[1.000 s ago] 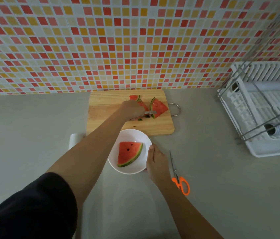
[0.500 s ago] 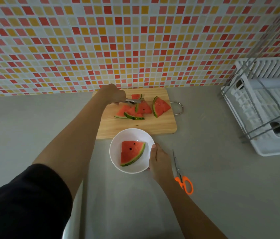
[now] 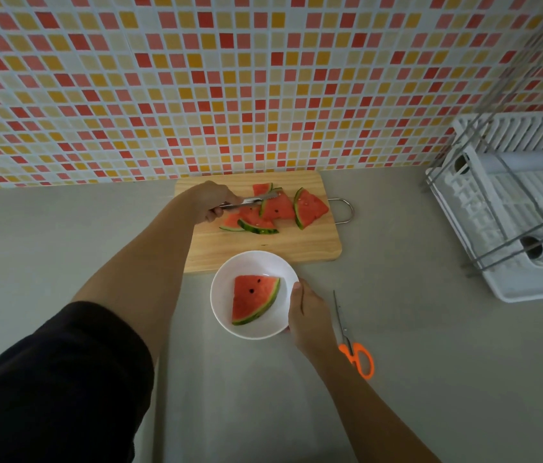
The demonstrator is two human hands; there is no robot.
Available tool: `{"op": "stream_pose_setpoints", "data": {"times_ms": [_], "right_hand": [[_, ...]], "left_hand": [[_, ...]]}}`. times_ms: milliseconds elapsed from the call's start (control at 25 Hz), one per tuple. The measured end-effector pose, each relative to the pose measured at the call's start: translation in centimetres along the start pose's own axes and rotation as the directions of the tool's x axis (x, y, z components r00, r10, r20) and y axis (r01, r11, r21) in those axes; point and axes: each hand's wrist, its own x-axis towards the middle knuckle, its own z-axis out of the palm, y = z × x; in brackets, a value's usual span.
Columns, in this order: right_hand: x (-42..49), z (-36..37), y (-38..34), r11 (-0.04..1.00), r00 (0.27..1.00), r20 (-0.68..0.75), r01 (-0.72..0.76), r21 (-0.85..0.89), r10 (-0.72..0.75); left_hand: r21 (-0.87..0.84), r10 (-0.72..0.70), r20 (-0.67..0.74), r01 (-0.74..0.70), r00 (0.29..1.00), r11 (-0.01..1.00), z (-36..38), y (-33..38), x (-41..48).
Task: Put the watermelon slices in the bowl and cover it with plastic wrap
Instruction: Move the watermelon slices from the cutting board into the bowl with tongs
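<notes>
That mosaic tile wall (image 3: 196,95) is loud: little squares in red, orange-yellow, pink and cream, scattered at random, with white grout between. There's a plain grey worktop (image 3: 430,362) under it. The rectangular wooden cutting board (image 3: 263,252) is pale honey with faint grain. The wedge-shaped watermelon slices (image 3: 280,208) on it are red with dark seeds, and the rinds are green with a paler inner band. Same goes for the watermelon wedge (image 3: 253,299) in the round white bowl (image 3: 221,295). Also in shot: silver metal tongs (image 3: 250,202), scissors with bright orange handles (image 3: 358,360), a white plastic dish rack (image 3: 530,292) and a black sleeve (image 3: 46,379).
</notes>
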Motion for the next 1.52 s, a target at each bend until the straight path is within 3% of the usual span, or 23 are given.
{"op": "stream_pose_setpoints", "data": {"times_ms": [160, 320, 440, 520, 600, 680, 720, 840, 920, 1000, 1240, 1400, 1520], "right_hand": [[0.1, -0.2, 0.2, 0.999, 1.0, 0.002, -0.008, 0.037, 0.008], [0.1, -0.1, 0.3, 1.0, 1.0, 0.009, -0.018, 0.011, 0.018], [0.2, -0.2, 0.3, 1.0, 1.0, 0.003, -0.007, -0.019, 0.007], [0.2, -0.2, 0.2, 0.999, 1.0, -0.006, 0.003, -0.039, -0.004], [0.1, -0.3, 0.1, 0.999, 1.0, -0.011, 0.01, -0.053, -0.01], [0.0, -0.3, 0.0, 0.999, 1.0, -0.017, 0.01, -0.044, -0.011], [0.0, -0.2, 0.1, 0.999, 1.0, -0.018, 0.009, -0.037, -0.009], [0.2, -0.1, 0.3, 1.0, 1.0, -0.016, -0.005, -0.025, 0.005], [0.3, 0.0, 0.3, 1.0, 1.0, -0.01, -0.01, -0.012, 0.01], [0.2, 0.0, 0.3, 1.0, 1.0, -0.013, -0.006, -0.017, 0.005], [0.5, 0.2, 0.5, 1.0, 1.0, -0.018, -0.012, -0.028, 0.011], [0.4, 0.1, 0.5, 1.0, 1.0, -0.007, -0.01, -0.017, 0.01], [0.4, 0.1, 0.4, 1.0, 1.0, -0.013, -0.006, -0.023, 0.006]], "left_hand": [[-0.063, 0.106, 0.094, -0.101, 0.99, 0.993, -2.3, -1.1, -3.3], [0.189, 0.119, 0.194, -0.156, 0.974, 0.969, -2.9, -5.1, -9.0], [0.29, 0.139, 0.123, -0.17, 0.983, 0.942, -0.5, -7.2, -11.6], [0.485, 0.166, 0.068, -0.178, 0.984, 0.856, 0.6, -7.4, -12.4], [0.701, 0.203, 0.06, -0.186, 0.977, 0.688, 0.1, -6.6, -13.1], [0.794, 0.262, 0.047, -0.195, 0.964, 0.575, -1.5, -5.3, -13.7], [0.795, 0.286, 0.025, -0.192, 0.958, 0.575, -2.4, -4.7, -13.7], [0.654, 0.328, -0.114, -0.177, 0.938, 0.735, -2.3, -3.8, -12.3], [0.406, 0.203, -0.13, -0.135, 0.971, 0.904, -0.8, -4.4, -10.3], [0.196, 0.019, -0.092, -0.001, 0.996, 0.981, 0.6, -5.2, -8.1], [-0.066, -0.053, -0.095, 0.047, 0.994, 0.997, 2.3, -6.1, -4.9], [-0.28, -0.113, -0.101, 0.081, 0.988, 0.956, 2.3, -6.4, -4.4], [-0.329, -0.143, -0.087, 0.107, 0.986, 0.938, 2.5, -6.1, -4.7]]}}
